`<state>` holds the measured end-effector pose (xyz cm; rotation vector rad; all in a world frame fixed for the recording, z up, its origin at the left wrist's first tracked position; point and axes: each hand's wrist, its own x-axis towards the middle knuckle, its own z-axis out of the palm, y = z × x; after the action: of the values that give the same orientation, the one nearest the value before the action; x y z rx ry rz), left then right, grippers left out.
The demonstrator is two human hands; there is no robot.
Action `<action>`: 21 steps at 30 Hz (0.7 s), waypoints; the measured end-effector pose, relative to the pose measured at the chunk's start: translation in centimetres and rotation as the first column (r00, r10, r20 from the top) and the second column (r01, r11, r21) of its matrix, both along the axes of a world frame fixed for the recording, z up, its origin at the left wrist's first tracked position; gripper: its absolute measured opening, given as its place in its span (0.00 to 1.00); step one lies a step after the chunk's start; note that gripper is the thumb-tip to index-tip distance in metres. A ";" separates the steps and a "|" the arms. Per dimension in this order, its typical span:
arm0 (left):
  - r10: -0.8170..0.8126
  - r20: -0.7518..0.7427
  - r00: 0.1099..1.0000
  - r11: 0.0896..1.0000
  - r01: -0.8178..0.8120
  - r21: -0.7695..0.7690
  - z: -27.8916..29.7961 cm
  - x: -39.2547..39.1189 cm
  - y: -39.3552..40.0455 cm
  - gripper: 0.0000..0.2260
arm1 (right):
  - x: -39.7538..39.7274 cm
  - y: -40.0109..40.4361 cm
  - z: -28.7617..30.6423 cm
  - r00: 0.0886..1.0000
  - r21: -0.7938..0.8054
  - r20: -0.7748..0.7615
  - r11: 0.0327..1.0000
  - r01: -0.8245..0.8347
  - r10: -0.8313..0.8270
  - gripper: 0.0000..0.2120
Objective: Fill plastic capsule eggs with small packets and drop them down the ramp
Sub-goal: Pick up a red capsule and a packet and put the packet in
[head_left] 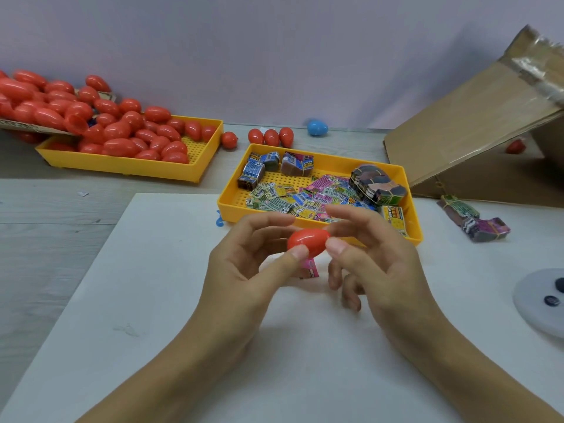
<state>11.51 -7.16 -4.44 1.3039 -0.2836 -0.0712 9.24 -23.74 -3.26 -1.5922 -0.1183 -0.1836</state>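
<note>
1. Pinching a red egg from both sides, the left hand and right hand are held above the white sheet; thumbs and fingertips grasp it.
2. Packets are seen in the yellow tray just behind; the ramp is at right.

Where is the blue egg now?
In the head view, the blue egg lies at the table's far edge by the wall, right of three red eggs.

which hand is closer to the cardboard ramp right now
The right hand. It is at the red egg in front of the packet tray, on the side toward the cardboard ramp. The left hand holds the egg's other side, farther from it.
</note>
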 end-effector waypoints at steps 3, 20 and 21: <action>-0.012 0.078 0.997 1.000 0.010 0.029 -0.1 0.0 0.0 0.21 | 0.1 0.1 0.1 1.000 0.006 -0.015 1.000 0.019 -0.019 0.10; 0.027 -0.113 0.993 1.000 -0.028 0.000 0.3 0.1 -0.5 0.09 | -0.1 0.2 0.0 0.991 -0.090 0.099 0.993 -0.078 0.087 0.18; 0.024 -0.103 0.994 1.000 -0.026 -0.013 0.2 0.0 -0.4 0.07 | -0.1 0.1 0.0 0.992 -0.060 0.098 0.995 -0.075 0.081 0.17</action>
<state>11.55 -7.61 -4.20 1.2845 -0.1791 -0.1146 9.18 -23.60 -3.22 -1.6318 -0.2654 -0.2005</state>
